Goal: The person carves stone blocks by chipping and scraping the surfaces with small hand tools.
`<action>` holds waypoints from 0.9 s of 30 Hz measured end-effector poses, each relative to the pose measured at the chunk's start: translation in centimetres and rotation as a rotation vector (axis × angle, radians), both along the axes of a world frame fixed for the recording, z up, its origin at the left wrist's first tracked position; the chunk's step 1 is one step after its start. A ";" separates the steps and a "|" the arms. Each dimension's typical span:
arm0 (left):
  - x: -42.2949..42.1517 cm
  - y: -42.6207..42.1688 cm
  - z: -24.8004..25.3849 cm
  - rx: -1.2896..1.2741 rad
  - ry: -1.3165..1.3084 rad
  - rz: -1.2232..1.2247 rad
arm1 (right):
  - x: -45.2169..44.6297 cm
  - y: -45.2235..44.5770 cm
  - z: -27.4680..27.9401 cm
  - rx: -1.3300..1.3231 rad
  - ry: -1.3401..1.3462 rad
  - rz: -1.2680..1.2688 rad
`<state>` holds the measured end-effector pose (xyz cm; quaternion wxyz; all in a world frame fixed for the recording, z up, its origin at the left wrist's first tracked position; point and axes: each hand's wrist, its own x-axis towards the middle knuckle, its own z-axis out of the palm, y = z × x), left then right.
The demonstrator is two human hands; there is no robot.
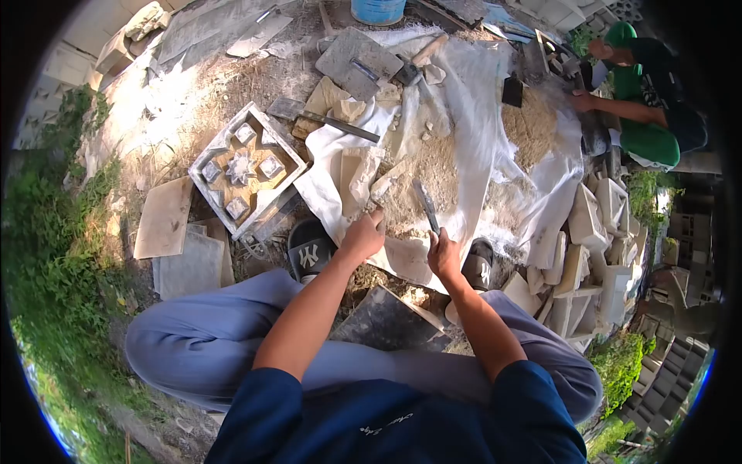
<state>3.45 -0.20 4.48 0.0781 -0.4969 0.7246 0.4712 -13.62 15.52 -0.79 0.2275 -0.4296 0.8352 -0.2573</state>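
Note:
My left hand (363,234) is closed at the near edge of the white cloth (468,155), its fingers around something small that I cannot make out, just below a pale broken piece (390,179). A dark, narrow blade-like tool (424,203) is gripped by its lower end in my right hand (443,254), its tip pointing up and away over the sandy powder (433,166). Both hands are between my sandalled feet. Left of the cloth lies a square mould (246,171) with a star-shaped centre and several raised blocks.
Trowels (362,66) and a hammer (410,71) lie beyond the cloth. A blue bucket (378,11) stands at the top. Flat slabs (164,218) are at left, stacked pale blocks (587,220) at right. Another person (649,116) crouches at upper right. A dark board (384,319) lies below my hands.

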 end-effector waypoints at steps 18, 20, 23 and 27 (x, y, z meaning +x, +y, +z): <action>-0.1 -0.1 1.1 0.096 -0.039 0.055 | 0.6 0.4 -1.4 0.132 -0.004 -0.036; 0.2 -0.1 -1.3 0.040 -0.021 0.037 | -0.1 -0.8 0.2 0.069 -0.012 -0.038; 0.8 0.4 -3.6 -0.210 0.029 -0.071 | -0.4 -1.3 3.0 -0.046 -0.012 -0.044; 0.4 0.1 -2.6 -0.230 0.043 -0.121 | -0.6 1.3 0.8 -0.095 -0.004 -0.051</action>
